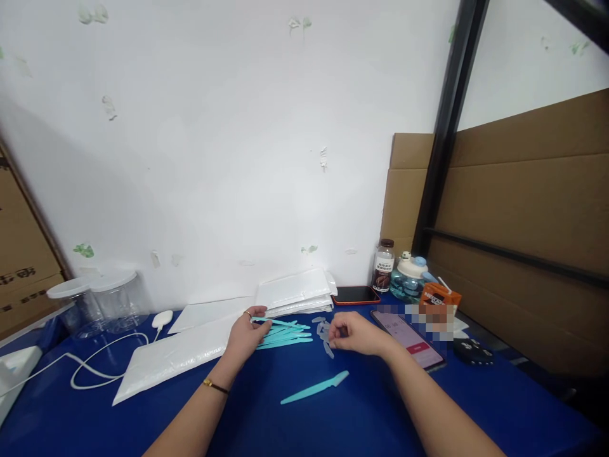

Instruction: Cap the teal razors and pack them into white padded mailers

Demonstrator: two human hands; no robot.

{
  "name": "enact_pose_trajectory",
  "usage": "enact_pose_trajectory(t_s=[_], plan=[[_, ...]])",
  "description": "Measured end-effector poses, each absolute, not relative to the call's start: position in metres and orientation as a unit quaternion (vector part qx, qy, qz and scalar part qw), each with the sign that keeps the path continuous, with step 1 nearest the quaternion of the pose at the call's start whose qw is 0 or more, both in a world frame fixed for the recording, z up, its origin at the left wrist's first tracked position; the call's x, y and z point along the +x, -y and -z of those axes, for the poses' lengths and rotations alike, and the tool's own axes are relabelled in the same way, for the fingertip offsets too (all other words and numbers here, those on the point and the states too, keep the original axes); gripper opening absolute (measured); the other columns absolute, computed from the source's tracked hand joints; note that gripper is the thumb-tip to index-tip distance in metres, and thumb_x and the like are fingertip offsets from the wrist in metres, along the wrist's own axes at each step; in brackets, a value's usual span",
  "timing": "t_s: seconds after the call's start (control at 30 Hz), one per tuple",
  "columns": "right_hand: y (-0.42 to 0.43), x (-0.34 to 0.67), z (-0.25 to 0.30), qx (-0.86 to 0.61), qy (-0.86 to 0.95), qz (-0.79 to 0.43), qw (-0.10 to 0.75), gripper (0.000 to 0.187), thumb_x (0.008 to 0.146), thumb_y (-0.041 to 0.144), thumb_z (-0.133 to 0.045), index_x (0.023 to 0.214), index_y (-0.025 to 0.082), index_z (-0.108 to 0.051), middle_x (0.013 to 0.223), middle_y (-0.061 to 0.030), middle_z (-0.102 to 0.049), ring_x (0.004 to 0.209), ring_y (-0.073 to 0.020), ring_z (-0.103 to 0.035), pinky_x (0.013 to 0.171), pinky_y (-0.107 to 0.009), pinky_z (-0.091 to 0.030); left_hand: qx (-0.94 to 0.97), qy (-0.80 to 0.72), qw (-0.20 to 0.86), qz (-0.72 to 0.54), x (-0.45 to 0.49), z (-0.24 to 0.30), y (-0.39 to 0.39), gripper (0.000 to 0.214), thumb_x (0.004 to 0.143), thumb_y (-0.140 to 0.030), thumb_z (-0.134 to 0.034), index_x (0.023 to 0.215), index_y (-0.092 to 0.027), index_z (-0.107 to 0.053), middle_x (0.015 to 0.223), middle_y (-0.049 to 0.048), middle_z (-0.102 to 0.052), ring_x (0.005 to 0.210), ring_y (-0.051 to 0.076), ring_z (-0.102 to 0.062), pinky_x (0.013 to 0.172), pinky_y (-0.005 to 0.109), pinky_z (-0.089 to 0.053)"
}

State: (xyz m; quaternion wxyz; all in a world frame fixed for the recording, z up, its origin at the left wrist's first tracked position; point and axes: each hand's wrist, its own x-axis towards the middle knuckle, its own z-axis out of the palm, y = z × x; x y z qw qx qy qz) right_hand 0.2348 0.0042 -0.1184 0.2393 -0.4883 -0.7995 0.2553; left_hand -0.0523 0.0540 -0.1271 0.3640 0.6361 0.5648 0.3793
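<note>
My left hand [248, 331] is closed with thumb and forefinger on the end of a turquoise eyebrow razor, at the left side of a fanned pile of similar razors [285, 341]. My right hand [349, 333] has its fingers curled together beside a small heap of translucent blade caps [322, 330]; whatever is between its fingertips is hidden. Nearer to me on the blue tabletop [266, 425], a single turquoise razor [311, 388] lies apart, a pale cap over its blade end.
White padded mailers [181, 355] lie left of the razors, and more are stacked [295, 292] behind. Phones [354, 294], a brown-capped bottle [383, 266], a blue jug [408, 279] and an orange drink carton [440, 298] stand right. Clear jars [118, 304] and a white cable [76, 381] are left.
</note>
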Motion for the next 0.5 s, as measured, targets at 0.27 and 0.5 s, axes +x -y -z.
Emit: enact_pose_trajectory(t_s=[0.27, 0.5], plan=[[0.004, 0.229, 0.126, -0.433, 0.843, -0.307, 0.086, 0.022, 0.058, 0.029, -0.074, 0.075, 0.017, -0.068, 0.072, 0.0022, -0.060, 0.059, -0.0091, -0.052, 0.049, -0.017, -0.037, 0.727, -0.647, 0.044, -0.226, -0.056, 0.110, -0.040, 0.044, 0.078, -0.035, -0.050, 0.121, -0.025, -0.047, 0.123, 0.0081, -0.048, 0.075, 0.018, -0.062, 0.066, 0.030, -0.045], [0.008, 0.209, 0.126, -0.443, 0.863, -0.208, 0.122, 0.009, 0.062, 0.014, -0.061, 0.069, 0.016, -0.064, 0.071, 0.0012, -0.059, 0.059, -0.0084, -0.051, 0.050, -0.017, -0.036, 0.897, -0.401, 0.128, -0.135, -0.033, 0.115, -0.013, 0.028, 0.077, -0.041, -0.056, 0.100, -0.027, -0.061, 0.100, -0.0001, -0.061, 0.086, 0.016, -0.058, 0.075, 0.024, -0.041]])
